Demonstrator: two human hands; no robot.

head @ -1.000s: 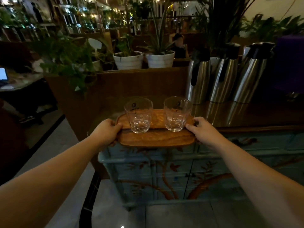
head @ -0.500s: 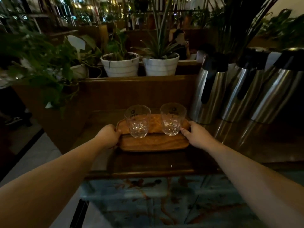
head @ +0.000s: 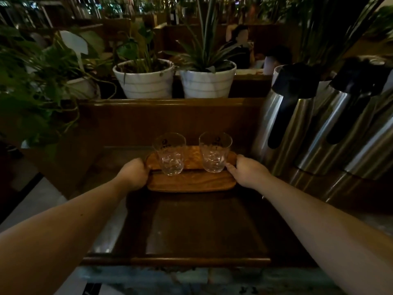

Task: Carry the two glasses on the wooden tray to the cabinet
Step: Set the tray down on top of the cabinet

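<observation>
An oval wooden tray sits over the dark top of the cabinet, near its back. Two clear empty glasses stand upright on it: the left glass and the right glass. My left hand grips the tray's left end. At the tray's right end my right hand holds on, its fingertips close to the right glass. Whether the tray rests on the cabinet or hovers just above it, I cannot tell.
Three tall steel flasks with black tops stand close to the right of the tray. A wooden back panel rises behind it, with white plant pots on top. Leafy plants hang at the left. A person sits far behind.
I have stepped up to the cabinet and moved the tray forward over its top, towards the back panel. Both hands keep their hold on the tray ends.
</observation>
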